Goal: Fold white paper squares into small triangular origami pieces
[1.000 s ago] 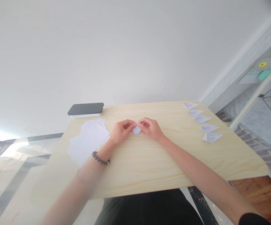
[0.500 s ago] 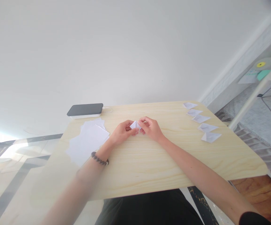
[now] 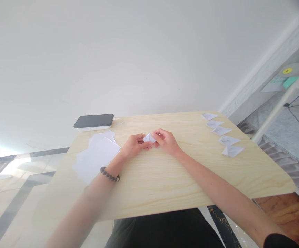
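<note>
A small piece of folded white paper [image 3: 148, 137] is held between both hands over the middle of the table, its pointed top edge facing away from me. My left hand [image 3: 134, 146] pinches its left side, thumb along the near edge. On the other side, my right hand [image 3: 166, 140] grips it between thumb and curled fingers. The fingertips hide the paper's lower and right parts. A dark beaded bracelet [image 3: 110, 174] circles my left wrist.
Loose white paper sheets [image 3: 97, 151] lie fanned on the left of the wooden table [image 3: 165, 186]. Behind them sits a dark-topped, phone-like device [image 3: 94, 120] with a white cable. Several folded paper pieces [image 3: 232, 151] form a row along the right side. A wall rises behind.
Both hands keep hold of the folded paper in nearly the same place. The fingers and paper have shifted only slightly.
</note>
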A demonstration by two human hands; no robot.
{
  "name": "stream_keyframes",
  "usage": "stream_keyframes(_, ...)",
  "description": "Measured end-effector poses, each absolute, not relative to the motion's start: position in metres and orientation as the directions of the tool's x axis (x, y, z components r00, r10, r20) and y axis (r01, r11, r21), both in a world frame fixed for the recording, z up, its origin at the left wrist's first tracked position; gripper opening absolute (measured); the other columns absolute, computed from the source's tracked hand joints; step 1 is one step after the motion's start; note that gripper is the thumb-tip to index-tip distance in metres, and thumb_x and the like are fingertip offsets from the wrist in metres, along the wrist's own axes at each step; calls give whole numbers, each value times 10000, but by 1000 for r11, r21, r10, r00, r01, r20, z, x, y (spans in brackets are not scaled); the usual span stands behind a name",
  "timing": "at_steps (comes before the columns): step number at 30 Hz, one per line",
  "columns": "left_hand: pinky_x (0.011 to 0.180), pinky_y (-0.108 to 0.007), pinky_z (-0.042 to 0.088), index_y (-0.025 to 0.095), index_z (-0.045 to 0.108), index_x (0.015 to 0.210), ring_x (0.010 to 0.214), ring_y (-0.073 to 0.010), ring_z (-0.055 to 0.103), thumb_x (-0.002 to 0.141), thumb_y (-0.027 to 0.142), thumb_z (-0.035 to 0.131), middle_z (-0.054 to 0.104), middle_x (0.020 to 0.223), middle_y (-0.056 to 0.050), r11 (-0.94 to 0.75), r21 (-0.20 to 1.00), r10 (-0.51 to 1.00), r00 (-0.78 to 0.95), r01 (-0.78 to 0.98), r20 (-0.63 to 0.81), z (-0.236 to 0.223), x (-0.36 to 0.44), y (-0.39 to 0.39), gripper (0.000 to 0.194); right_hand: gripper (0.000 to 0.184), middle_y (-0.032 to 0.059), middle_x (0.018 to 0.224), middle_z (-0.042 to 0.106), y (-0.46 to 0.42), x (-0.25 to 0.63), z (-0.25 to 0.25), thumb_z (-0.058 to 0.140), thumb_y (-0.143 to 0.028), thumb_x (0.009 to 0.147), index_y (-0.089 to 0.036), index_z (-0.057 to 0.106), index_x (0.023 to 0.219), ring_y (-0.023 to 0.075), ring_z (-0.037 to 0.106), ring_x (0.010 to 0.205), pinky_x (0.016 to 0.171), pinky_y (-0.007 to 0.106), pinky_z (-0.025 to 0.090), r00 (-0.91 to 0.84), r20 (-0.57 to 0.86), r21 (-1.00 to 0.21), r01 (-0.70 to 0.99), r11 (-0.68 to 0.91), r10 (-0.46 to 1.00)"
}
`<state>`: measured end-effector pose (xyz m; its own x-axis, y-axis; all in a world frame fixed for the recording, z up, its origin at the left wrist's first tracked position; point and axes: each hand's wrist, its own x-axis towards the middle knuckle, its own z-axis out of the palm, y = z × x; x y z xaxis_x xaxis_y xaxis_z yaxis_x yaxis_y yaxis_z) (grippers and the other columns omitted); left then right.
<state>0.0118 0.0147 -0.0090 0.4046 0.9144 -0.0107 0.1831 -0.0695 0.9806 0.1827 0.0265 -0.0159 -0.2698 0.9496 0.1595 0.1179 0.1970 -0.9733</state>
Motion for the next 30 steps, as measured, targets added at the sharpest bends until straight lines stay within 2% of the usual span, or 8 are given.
stream_keyframes(9, 706, -309, 458, 135, 595, 844, 822, -212, 608, 678, 396, 624, 661, 831, -66, -115, 979, 900, 434, 168, 31, -9, 10, 15, 311, 310, 11, 720, 593, 27, 183, -16, 511, -459, 751, -157, 544, 811, 108, 595, 540, 556, 234, 502, -348, 108, -982, 110, 155, 931)
stream_keyframes(15, 708, -309, 462, 135, 584, 872, 756, -181, 611, 686, 396, 621, 656, 810, -61, -104, 985, 930, 366, 140, 46, -10, 12, 15, 322, 308, 18, 722, 587, 29, 185, -16, 543, -445, 731, -150, 558, 821, 118, 593, 618, 565, 254, 526, -359, 130, -986, 54, 160, 924)
stream_keyframes(18, 734, -315, 462, 125, 585, 881, 780, -180, 607, 699, 383, 616, 652, 844, -74, -114, 988, 937, 343, 108, 70, -11, 10, 18, 317, 312, 30, 718, 596, 27, 185, -13, 550, -438, 727, -140, 566, 817, 127, 592, 666, 540, 239, 520, -383, 141, -980, 79, 185, 913)
stream_keyframes(25, 757, -329, 456, 109, 606, 840, 779, -186, 606, 705, 358, 620, 653, 831, -83, -139, 984, 900, 428, 111, 79, -12, 4, 22, 283, 289, 14, 671, 604, 25, 188, -5, 504, -416, 768, -137, 580, 785, 66, 538, 503, 481, 186, 467, -482, 104, -964, 166, 207, 870)
stream_keyframes(30, 748, -331, 475, 132, 602, 896, 791, -179, 596, 706, 404, 607, 643, 849, -69, -115, 988, 938, 340, 106, 73, -11, 10, 19, 332, 286, -6, 629, 573, 26, 188, -9, 497, -431, 769, -149, 545, 783, 59, 506, 438, 427, 184, 437, -407, 117, -960, 186, 207, 906)
